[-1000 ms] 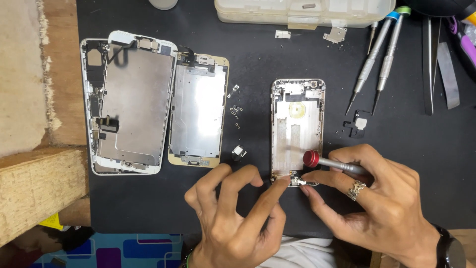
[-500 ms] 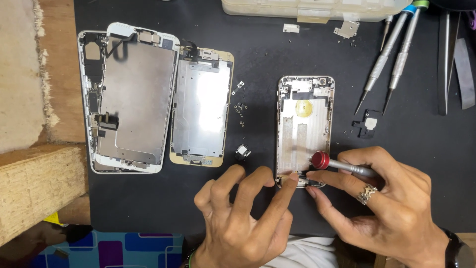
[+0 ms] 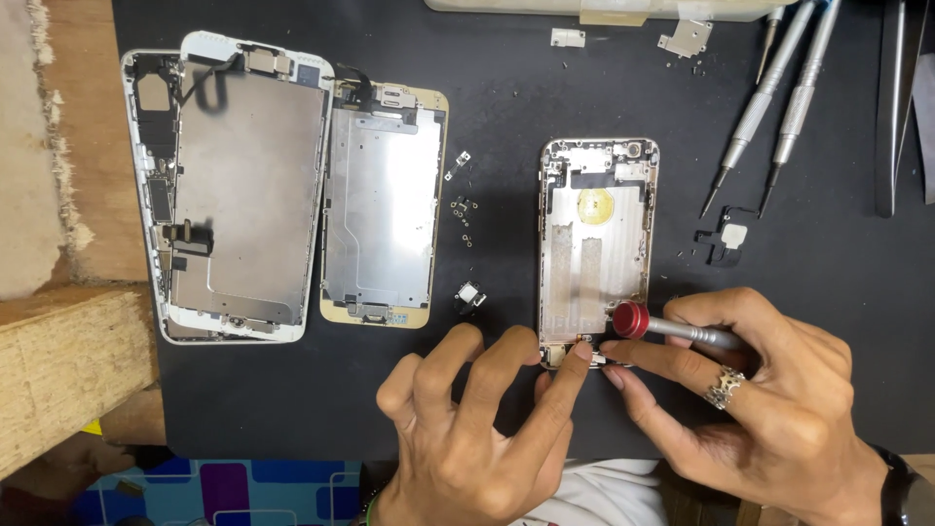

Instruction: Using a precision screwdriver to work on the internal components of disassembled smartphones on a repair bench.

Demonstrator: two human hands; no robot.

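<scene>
The gold-rimmed, gutted phone housing of bare silver metal (image 3: 596, 244) lies flat on the black work mat (image 3: 487, 146), and everything else is placed from it. Its long axis runs away from the person, camera end far, connector end near the two hands. As an open shell it holds little: a round yellow patch (image 3: 595, 206) in its upper half, small metal plates along the far end, and some small fittings at the near edge, where the fingertips meet.

The left hand (image 3: 477, 419) reaches in from below the housing, its fingers spread, the index fingertip pressed on the housing's near edge; it grips nothing that can be seen. The right hand (image 3: 769, 399), wearing a silver ring (image 3: 725, 387), holds a slim silver screwdriver with a red end cap (image 3: 672, 329) in a narrow pinch. The tool lies nearly crosswise to the housing, red cap over the housing's near right corner, shaft running off to the right under the fingers. Its tip is hidden, so what it touches cannot be told.

Left of the housing lie a gold-framed screen assembly with a silver backplate (image 3: 380, 209) and, beyond it, a larger white-framed phone opened up with its shield plate showing (image 3: 239, 185), both parallel to the housing. Between the housing and the gold screen sit loose screws (image 3: 465, 214) and a small square grey component (image 3: 470, 296). Right of the housing are a small black bracket (image 3: 726, 242) and two more silver screwdrivers (image 3: 774, 107), tips slanting toward it.
</scene>
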